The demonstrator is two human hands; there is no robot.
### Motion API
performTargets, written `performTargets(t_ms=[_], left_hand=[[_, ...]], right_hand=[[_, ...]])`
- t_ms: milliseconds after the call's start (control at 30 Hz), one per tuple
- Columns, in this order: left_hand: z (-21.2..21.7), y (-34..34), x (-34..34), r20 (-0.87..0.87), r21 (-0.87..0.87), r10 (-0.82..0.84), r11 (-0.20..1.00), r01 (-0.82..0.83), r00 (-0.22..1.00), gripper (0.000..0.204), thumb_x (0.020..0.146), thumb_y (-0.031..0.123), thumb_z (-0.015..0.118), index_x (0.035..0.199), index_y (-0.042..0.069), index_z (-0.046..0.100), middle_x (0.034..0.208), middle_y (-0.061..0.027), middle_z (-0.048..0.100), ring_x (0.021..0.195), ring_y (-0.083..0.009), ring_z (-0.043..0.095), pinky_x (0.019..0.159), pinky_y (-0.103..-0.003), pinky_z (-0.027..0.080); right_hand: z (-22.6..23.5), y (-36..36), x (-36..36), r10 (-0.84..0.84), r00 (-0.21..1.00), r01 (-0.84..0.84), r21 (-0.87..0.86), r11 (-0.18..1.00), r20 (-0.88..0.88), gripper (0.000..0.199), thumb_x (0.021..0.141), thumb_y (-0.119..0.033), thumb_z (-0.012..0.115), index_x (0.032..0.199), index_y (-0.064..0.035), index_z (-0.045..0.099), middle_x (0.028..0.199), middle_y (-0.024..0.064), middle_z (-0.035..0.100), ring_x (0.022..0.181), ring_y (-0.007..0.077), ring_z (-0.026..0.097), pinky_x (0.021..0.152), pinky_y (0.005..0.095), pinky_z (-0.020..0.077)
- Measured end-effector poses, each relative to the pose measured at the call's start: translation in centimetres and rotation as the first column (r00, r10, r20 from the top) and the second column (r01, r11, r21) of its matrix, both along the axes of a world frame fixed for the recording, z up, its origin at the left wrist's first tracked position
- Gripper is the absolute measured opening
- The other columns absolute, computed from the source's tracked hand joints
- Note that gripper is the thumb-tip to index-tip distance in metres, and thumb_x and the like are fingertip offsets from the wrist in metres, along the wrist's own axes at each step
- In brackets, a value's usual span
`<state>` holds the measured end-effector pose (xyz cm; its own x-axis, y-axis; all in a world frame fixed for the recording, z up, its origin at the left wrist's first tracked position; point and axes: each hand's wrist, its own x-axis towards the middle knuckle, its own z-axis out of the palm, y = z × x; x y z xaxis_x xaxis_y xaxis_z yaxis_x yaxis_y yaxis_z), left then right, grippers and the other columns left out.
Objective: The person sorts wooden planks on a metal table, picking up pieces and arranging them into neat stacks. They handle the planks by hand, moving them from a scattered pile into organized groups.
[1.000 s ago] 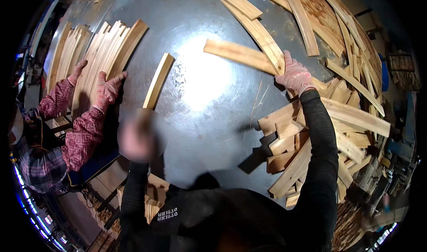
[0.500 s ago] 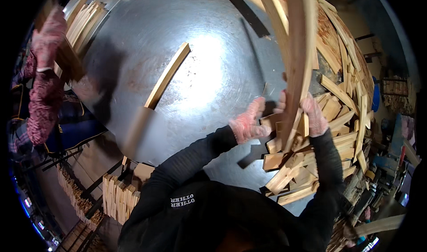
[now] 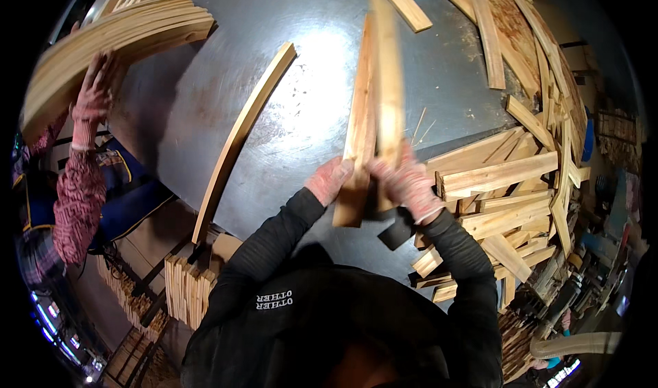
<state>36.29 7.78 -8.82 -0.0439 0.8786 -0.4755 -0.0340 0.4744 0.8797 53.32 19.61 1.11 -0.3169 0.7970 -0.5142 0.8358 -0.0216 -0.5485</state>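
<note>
My left hand [image 3: 329,180], in a pinkish knit glove, is closed round the lower part of a long wooden board [image 3: 358,131]. In my right hand [image 3: 413,188], gloved alike, is a second board [image 3: 390,73], pale and smeared by motion. Both boards point away from me over the metal table [image 3: 267,162], side by side, nearly touching at their lower parts. The right fingertips come close to the left board; whether they touch it I cannot tell. Left of my hands, a single narrow wooden strip [image 3: 243,138] lies on the table, its near end at the edge.
A jumbled heap of boards [image 3: 500,175] covers the right side, beside my right forearm. More boards [image 3: 485,31] lie at the far right. At left, a co-worker's gloved hand [image 3: 94,100] supports a stack of boards [image 3: 123,35]. Below the table's left edge stands a row of upright boards [image 3: 188,292].
My hands have moved left from the heap, bringing two boards over bare metal. My left hand has closed on one. The co-worker's stack of boards has come into view at upper left.
</note>
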Motion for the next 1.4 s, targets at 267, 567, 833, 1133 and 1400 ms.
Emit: performTargets(t_ms=[267, 567, 833, 1133, 1400], left_hand=[[5.6, 2.7, -1.4, 0.198, -0.393, 0.231, 0.909, -0.139, 0.953, 0.048, 0.085, 0.015, 0.073, 0.126, -0.001, 0.055, 0.114, -0.0085, 0.067, 0.102, -0.0169, 0.063, 0.091, -0.033, 0.052], [1.8, 0.7, -2.3, 0.261, -0.187, 0.181, 0.973, -0.135, 0.948, 0.035, 0.086, 0.008, 0.066, 0.12, 0.003, 0.059, 0.105, -0.0028, 0.064, 0.092, -0.012, 0.059, 0.082, -0.029, 0.051], [0.5, 0.3, 0.6, 0.144, -0.066, 0.169, 0.985, -0.162, 0.975, 0.062, 0.091, 0.042, 0.065, 0.133, 0.0, 0.046, 0.118, -0.016, 0.063, 0.108, -0.0236, 0.061, 0.093, -0.035, 0.049], [7.9, -6.1, 1.8, -0.63, -0.196, -0.119, 0.981, -0.01, 0.767, 0.076, 0.081, 0.027, 0.067, 0.142, -0.003, 0.032, 0.119, -0.0268, 0.06, 0.107, -0.0406, 0.061, 0.094, -0.045, 0.049], [9.5, -13.0, -0.4, -0.884, -0.03, -0.113, 0.982, 0.188, 0.454, 0.086, 0.076, 0.042, 0.073, 0.14, -0.003, 0.037, 0.117, -0.0241, 0.06, 0.104, -0.0348, 0.063, 0.091, -0.043, 0.051]], right_hand=[[-1.3, 19.2, -6.9, 0.173, 0.982, -0.187, 0.53, 0.827, 0.076, 0.065, 0.092, -0.043, 0.059, 0.143, -0.0075, 0.042, 0.145, 0.0204, 0.045, 0.132, 0.0373, 0.045, 0.103, 0.042, 0.0437], [-6.6, 28.3, -9.8, 0.048, 0.933, -0.225, 0.472, 0.852, 0.357, 0.08, 0.087, -0.061, 0.057, 0.144, -0.0103, 0.035, 0.131, 0.0237, 0.055, 0.12, 0.0419, 0.055, 0.098, 0.0494, 0.0446], [0.5, -5.4, -3.0, -0.001, 0.972, -0.026, -0.11, 0.994, -0.236, 0.074, 0.091, -0.034, 0.064, 0.146, 0.0004, 0.028, 0.104, 0.0243, 0.065, 0.1, 0.0328, 0.065, 0.085, 0.0397, 0.0524], [-7.0, -18.2, 1.3, -0.488, 0.54, 0.34, -0.353, 0.872, -0.685, 0.072, 0.094, -0.012, 0.06, 0.151, 0.0003, 0.016, 0.128, 0.016, 0.055, 0.111, 0.0238, 0.058, 0.098, 0.0338, 0.0449], [-2.9, -13.5, -6.2, -0.185, 0.983, 0.186, -0.069, 0.98, 0.022, 0.11, 0.076, -0.059, 0.072, 0.144, 0.0107, 0.022, 0.111, 0.0277, 0.066, 0.107, 0.0382, 0.064, 0.093, 0.0399, 0.0497]])
